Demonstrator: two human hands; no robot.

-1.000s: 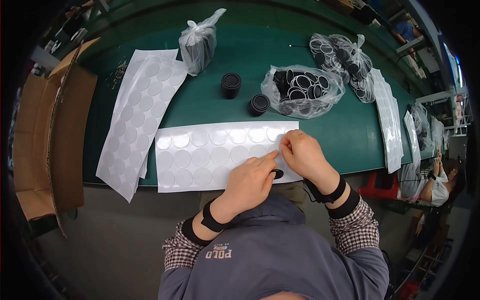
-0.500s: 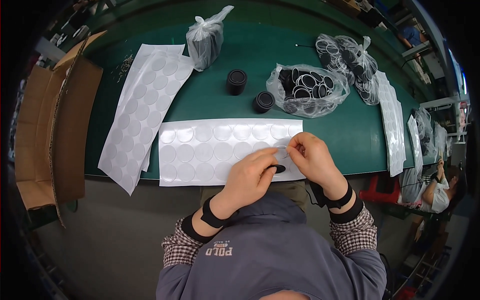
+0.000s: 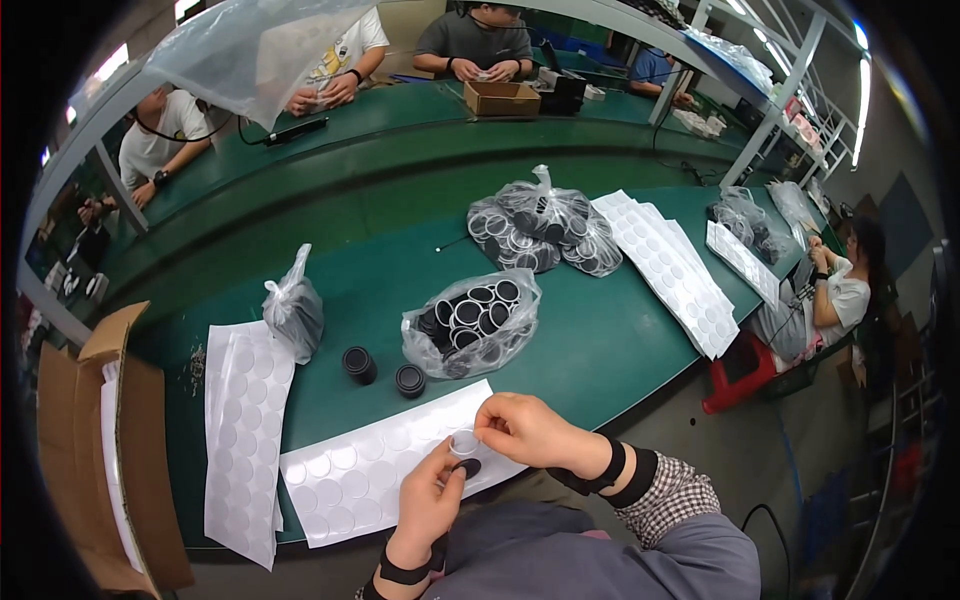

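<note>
A white sheet of round clear stickers [image 3: 372, 478] lies near the table's front edge. Over its right end my left hand [image 3: 428, 497] pinches a thin black disc [image 3: 467, 467] between thumb and fingers. Close beside it, my right hand [image 3: 525, 430] has thumb and fingertips closed on the edge of a round clear sticker [image 3: 464, 442]. That sticker sits between both hands, just above the disc; my left fingertips are close to its other edge. Past the sheet stand two short black stacks of discs [image 3: 359, 365] [image 3: 410, 381] and an opened clear bag of black, white-rimmed discs [image 3: 470, 322].
More sticker sheets [image 3: 245, 440] lie left, beside a tied bag [image 3: 294, 315] and a cardboard box [image 3: 150, 470]. Tied bags of discs [image 3: 545, 225] and further sheets [image 3: 665, 270] occupy the right. A co-worker [image 3: 835, 285] sits far right near a red stool [image 3: 738, 375]; others work across the table.
The head view has tilted up and turned right, bringing the opposite bench and people into sight. My hands keep nearly the same pinches on the disc and the sticker.
</note>
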